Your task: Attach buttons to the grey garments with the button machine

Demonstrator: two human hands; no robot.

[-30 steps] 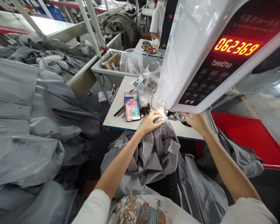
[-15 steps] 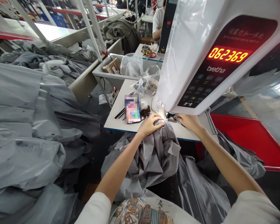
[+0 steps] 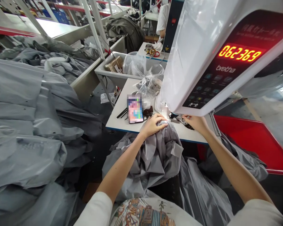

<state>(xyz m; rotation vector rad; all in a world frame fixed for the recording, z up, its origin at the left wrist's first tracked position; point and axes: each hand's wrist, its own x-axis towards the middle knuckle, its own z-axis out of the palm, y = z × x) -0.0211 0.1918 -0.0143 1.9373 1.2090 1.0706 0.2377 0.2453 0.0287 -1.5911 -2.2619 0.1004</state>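
Note:
My left hand [image 3: 153, 126] is closed on the bunched top of a grey garment [image 3: 157, 157], holding it under the head of a white button machine [image 3: 176, 69]. The rest of the cloth hangs over the table's front edge toward my lap. To the right of the lit working spot, my right hand [image 3: 196, 123] has its thumb and fingers pinched together among small dark and metallic pieces [image 3: 188, 126]. What lies between those fingertips is too small to make out. A small metal spring-like part [image 3: 174, 121] sits between my two hands.
A phone [image 3: 135, 110] stands on the white table [image 3: 118, 122], beside black sticks and clear plastic bags [image 3: 151, 86]. A grey bin [image 3: 103, 72] is behind. Grey cloth piles [image 3: 21, 125] fill the left; a red tray [image 3: 254, 138] is at right. Another person [image 3: 163, 18] sits farther back.
My right hand has moved slightly right, away from the machine's working spot, uncovering more of the small pieces. My left hand keeps its hold on the garment. The view has shifted a little.

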